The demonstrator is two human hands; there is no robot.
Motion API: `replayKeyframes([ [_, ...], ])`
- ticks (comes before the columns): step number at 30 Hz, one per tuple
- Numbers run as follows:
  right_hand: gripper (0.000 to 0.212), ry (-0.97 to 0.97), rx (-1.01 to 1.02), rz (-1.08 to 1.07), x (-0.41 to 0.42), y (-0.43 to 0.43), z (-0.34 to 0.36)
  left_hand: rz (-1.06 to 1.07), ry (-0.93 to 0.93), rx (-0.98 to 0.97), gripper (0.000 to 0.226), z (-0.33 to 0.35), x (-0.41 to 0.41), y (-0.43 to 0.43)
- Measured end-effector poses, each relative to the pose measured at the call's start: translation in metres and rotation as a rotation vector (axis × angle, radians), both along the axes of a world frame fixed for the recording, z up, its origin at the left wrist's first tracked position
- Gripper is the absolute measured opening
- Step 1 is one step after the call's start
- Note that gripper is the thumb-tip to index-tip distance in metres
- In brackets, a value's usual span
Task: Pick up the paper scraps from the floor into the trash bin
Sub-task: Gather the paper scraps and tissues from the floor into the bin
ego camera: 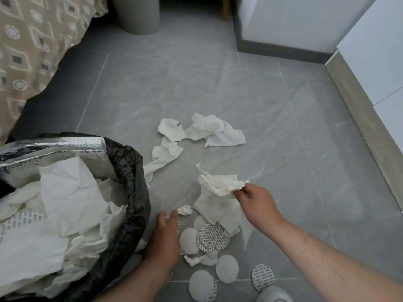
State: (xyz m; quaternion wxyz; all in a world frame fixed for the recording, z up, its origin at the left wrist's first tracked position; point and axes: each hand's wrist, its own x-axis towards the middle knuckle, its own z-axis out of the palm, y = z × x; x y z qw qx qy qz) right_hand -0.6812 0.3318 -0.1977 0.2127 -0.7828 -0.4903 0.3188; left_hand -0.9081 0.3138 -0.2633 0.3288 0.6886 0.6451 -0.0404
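The right hand (255, 203) has its thumb and fingertips pinched on one edge of a crumpled tissue (220, 184), held just off the floor (283, 127), with a flatter sheet (216, 211) hanging or lying beneath it. That grip is only on an edge, so on the way across part of the wad may tear off or the lower sheet may stay behind.

The left hand (165, 234) is down at the tiles right beside the trash bin (133, 192), fingers reaching over a small scrap and the edge of a disc. Its back faces me, so I cannot tell whether it has hold of anything.

The bin itself worries me most. It is heaped with white paper to the rim of its black bag (128, 162), with a foil sheet (54, 147) propped inside. Anything dropped on top could slide back out, and a push to pack it down might tip the load toward the floor.

More paper scraps (202, 129) lie farther out, well apart from the bin, and a twisted strip (165, 153) trails toward it. The round discs (189, 240) near the hands lie flat on the tile, some overlapping. I expect they will resist a quick pinch, so fingers may just skid them about, perhaps under the bin's edge.
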Motion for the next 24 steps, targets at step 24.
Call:
replayKeyframes([
  [24,0.031,-0.173,0.159,0.197,-0.031,-0.005,0.234,0.410,-0.979,-0.517,0.006,0.294,-0.052,0.073],
])
